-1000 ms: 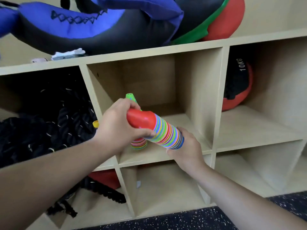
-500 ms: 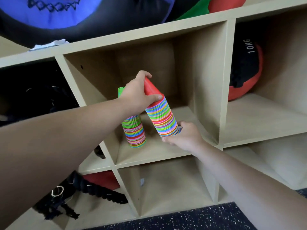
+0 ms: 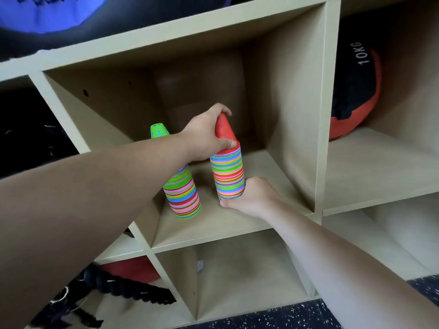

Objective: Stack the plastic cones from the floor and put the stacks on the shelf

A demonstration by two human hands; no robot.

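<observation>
Placement step: red-tipped striped plastic cone stack, tip gripped by left hand, base by right hand; green-tipped stack under left wrist. Next, likely: seat flat, release.

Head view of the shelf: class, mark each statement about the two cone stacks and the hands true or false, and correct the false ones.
1. The left hand grips the red tip of the red-topped stack. True.
2. The green-topped stack lies on its side. False: it stands upright beside the red-topped stack.
3. The right hand holds the red-topped stack's base. True.
4. The 10KG ball sits in the compartment left of the stacks. False: it is in the compartment to their right.
</observation>
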